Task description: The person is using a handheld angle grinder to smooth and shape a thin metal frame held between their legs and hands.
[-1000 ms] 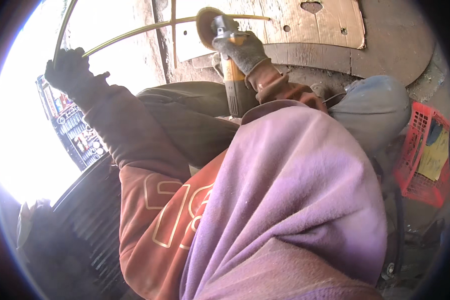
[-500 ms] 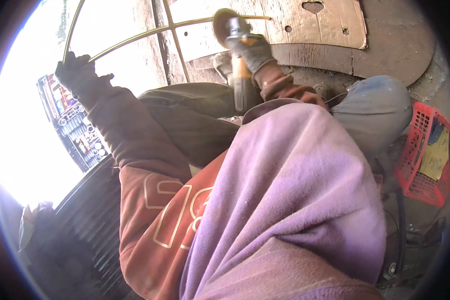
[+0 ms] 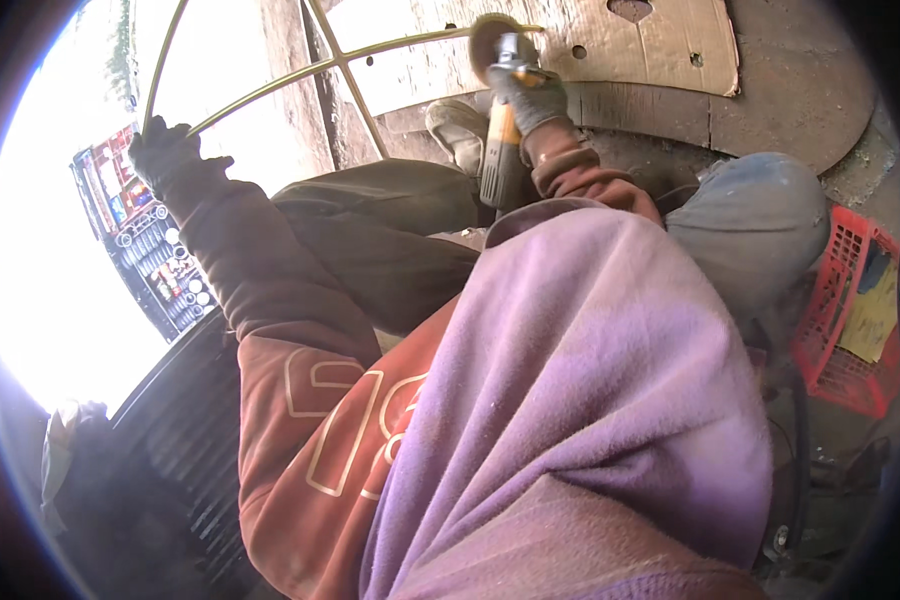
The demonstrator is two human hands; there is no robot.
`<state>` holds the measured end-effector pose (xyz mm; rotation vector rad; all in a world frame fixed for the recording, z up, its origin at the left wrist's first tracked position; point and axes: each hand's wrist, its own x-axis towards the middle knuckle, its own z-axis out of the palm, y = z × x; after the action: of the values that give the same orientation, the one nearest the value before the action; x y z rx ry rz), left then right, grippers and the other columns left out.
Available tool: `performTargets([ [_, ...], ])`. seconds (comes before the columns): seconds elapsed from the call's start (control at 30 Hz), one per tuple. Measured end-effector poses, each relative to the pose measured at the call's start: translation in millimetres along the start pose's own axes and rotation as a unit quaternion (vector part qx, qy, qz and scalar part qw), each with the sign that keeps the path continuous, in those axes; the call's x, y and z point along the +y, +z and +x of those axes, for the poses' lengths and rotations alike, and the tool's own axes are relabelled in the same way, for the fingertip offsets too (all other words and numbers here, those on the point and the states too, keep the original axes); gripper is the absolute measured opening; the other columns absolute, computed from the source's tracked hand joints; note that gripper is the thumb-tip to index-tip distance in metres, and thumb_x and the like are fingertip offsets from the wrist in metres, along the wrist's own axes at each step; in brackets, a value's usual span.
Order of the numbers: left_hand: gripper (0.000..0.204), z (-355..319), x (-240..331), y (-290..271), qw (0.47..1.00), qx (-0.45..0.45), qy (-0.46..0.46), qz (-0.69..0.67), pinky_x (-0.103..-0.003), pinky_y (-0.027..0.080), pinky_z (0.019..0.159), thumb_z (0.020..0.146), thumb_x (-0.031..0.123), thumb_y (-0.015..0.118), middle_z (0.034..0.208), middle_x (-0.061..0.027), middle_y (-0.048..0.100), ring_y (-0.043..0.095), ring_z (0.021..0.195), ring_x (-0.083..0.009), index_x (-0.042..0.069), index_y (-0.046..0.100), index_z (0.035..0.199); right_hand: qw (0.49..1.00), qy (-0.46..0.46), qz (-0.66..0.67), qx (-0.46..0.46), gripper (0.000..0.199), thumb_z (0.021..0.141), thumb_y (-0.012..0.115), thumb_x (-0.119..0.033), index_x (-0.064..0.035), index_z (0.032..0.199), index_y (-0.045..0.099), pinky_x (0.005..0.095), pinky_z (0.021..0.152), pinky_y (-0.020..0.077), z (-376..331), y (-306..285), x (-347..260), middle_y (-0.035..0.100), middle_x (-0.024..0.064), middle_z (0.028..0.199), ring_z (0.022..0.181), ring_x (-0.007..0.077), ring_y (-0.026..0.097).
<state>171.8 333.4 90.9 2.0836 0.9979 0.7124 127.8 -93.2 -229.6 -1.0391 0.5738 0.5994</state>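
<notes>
My gloved left hand (image 3: pixel 167 155) is closed round a thin metal rod frame (image 3: pixel 270 75), where a curved rod and a long rod come together. The long rod runs right across a crossing rod toward the cardboard. In my gloved right hand (image 3: pixel 533 97) is a yellow and grey angle grinder (image 3: pixel 500 160), gripped near its head with the body pointing down toward me. Its round disc (image 3: pixel 492 45) is held against or just over the long rod near its right end; contact is hard to make out. The disc looks blurred.
A flat cardboard sheet (image 3: pixel 660 50) with holes lies beneath the rod's end, on a brown board (image 3: pixel 800 120). To the right stands a red plastic crate (image 3: pixel 830 330). My bent legs and a shoe (image 3: pixel 458 132) are close below the grinder. Bright light washes out the left side.
The grinder and my right hand have moved right along the rod, nearer its end. My left hand and the frame have shifted slightly right and down.
</notes>
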Motion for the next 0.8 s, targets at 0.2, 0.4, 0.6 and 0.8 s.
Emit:
performTargets([
  [0.2,0.052,-14,15,7,0.982,0.056,-0.042,-0.175,-0.049,0.052,0.076,0.106,0.043,0.040,0.110,-0.0132,0.068,0.062,0.088,-0.0315,-0.002,0.061,0.122,0.994,-0.072,-0.025,-0.084,0.041,0.071,0.086,-0.034,-0.0041,0.095,0.072,0.0340,0.064,0.0573,-27,43,1,0.072,0.0071,0.079,0.067,0.0182,0.069],
  [0.4,0.045,-10,3,4,0.991,0.027,0.019,-0.128,-0.050,0.054,0.068,0.108,0.034,0.038,0.111,-0.0149,0.068,0.066,0.084,-0.0327,-0.003,0.058,0.122,1.000,0.007,0.018,-0.001,0.040,0.072,0.085,-0.034,-0.0041,0.095,0.072,0.0343,0.065,0.0575,4,3,9,0.073,0.0070,0.080,0.068,0.0179,0.070],
  [0.6,0.048,1,18,18,0.983,-0.005,-0.002,-0.185,-0.049,0.052,0.066,0.106,0.038,0.041,0.112,-0.0168,0.067,0.066,0.084,-0.0346,-0.004,0.056,0.122,0.995,-0.070,-0.010,-0.067,0.040,0.072,0.084,-0.034,-0.0040,0.096,0.072,0.0345,0.065,0.0577,-23,38,-2,0.073,0.0070,0.081,0.069,0.0176,0.071],
  [0.8,0.052,1,12,1,0.980,0.031,-0.027,-0.196,-0.051,0.052,0.068,0.105,0.041,0.041,0.109,-0.0175,0.068,0.065,0.082,-0.0348,-0.005,0.061,0.119,1.000,0.000,-0.005,-0.006,0.040,0.073,0.083,-0.034,-0.0040,0.096,0.072,0.0348,0.066,0.0580,-3,4,11,0.074,0.0070,0.082,0.070,0.0172,0.071],
])
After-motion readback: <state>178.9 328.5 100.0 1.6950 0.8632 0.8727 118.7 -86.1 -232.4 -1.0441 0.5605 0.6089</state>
